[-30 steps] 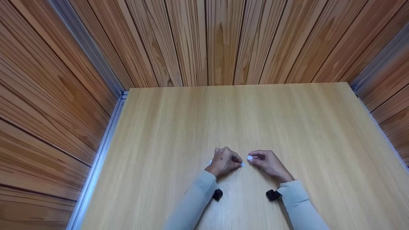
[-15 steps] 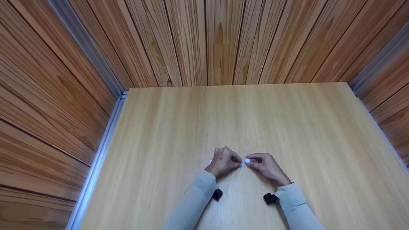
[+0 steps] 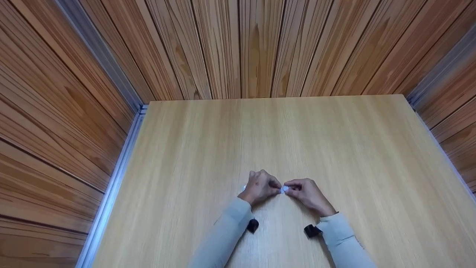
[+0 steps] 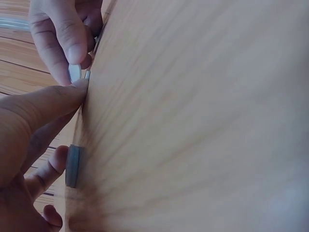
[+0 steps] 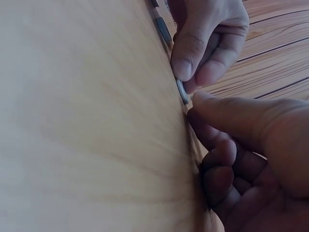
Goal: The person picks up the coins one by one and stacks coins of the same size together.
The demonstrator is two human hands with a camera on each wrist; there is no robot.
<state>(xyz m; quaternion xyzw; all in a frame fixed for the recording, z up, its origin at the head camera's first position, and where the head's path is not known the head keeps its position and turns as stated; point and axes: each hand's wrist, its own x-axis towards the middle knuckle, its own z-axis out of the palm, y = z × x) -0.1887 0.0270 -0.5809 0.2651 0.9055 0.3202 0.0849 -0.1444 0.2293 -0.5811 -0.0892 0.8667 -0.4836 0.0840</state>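
My left hand (image 3: 260, 188) pinches a small flat disc (image 5: 182, 92) at its edge, low against the tabletop. From the other side my right hand (image 3: 309, 195) holds a white disc (image 4: 74, 72) between thumb and fingertips. In the head view this white disc sits right beside the left hand's disc; whether they touch I cannot tell. A short grey-looking stack of round discs (image 4: 72, 166) stands on the table near the left hand's lower fingers. Only a sliver of it shows in the head view, behind the left wrist.
The hands work over the near middle of a light wooden table (image 3: 208, 141). Wood-plank walls (image 3: 256, 48) rise behind and at both sides. A metal rail (image 3: 111, 186) runs along the left table edge. A small black camera (image 3: 253, 226) sits at the left wrist.
My right hand has moved left and slightly nearer with its white disc, closing the gap to the left hand's disc. The left hand has hardly moved.
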